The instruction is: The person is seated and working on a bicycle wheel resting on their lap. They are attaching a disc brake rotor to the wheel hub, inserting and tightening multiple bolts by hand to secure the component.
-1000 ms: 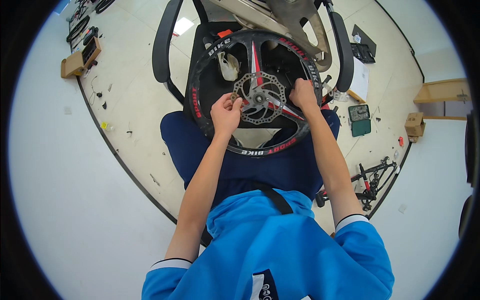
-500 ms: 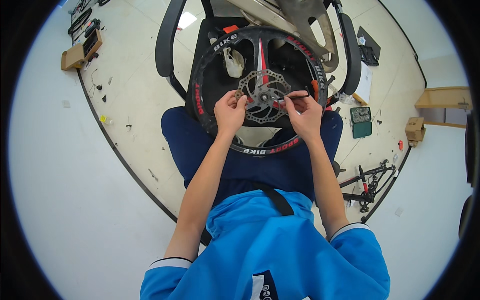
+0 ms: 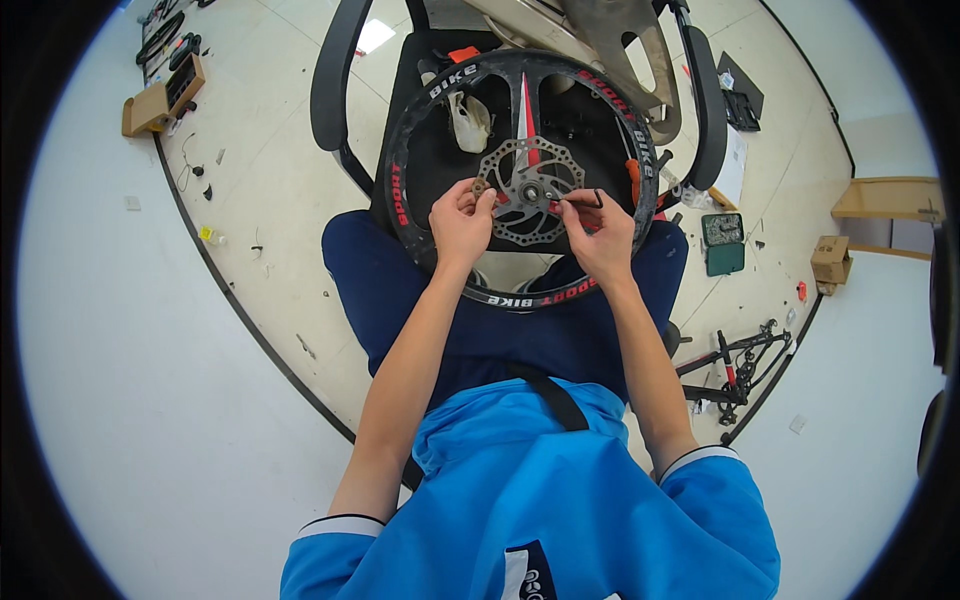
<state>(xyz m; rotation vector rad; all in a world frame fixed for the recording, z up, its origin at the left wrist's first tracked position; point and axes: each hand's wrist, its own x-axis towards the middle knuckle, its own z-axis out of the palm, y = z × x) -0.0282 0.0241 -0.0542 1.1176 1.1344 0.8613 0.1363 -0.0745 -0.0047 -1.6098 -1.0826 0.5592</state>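
Brake rotor [image 3: 515, 190] sits mid-way on the bike wheel [image 3: 400, 170]; right hand [image 3: 602, 240] was at the wheel's right edge a second ago, now it's over the rotor pinching a dark tool [image 3: 598, 199]. Wheel's on a black chair [image 3: 334, 95], bike frame [image 3: 730, 372] on the tiled floor [image 3: 285, 110]. Left hand [image 3: 460, 228], fingers curled, pinches a small brownish piece [image 3: 479, 187].

A bicycle repair workshop, by the look of it, in a plain room with a tiled floor [image 3: 300, 180] and white walls [image 3: 110, 370]. At twelve o'clock a three-spoke bicycle wheel [image 3: 526, 112] with a brake rotor [image 3: 530, 238] lies over a black armchair [image 3: 337, 85]; a black bicycle frame [image 3: 731, 372] sits near half past three, an open green case [image 3: 724, 258] near half past two.
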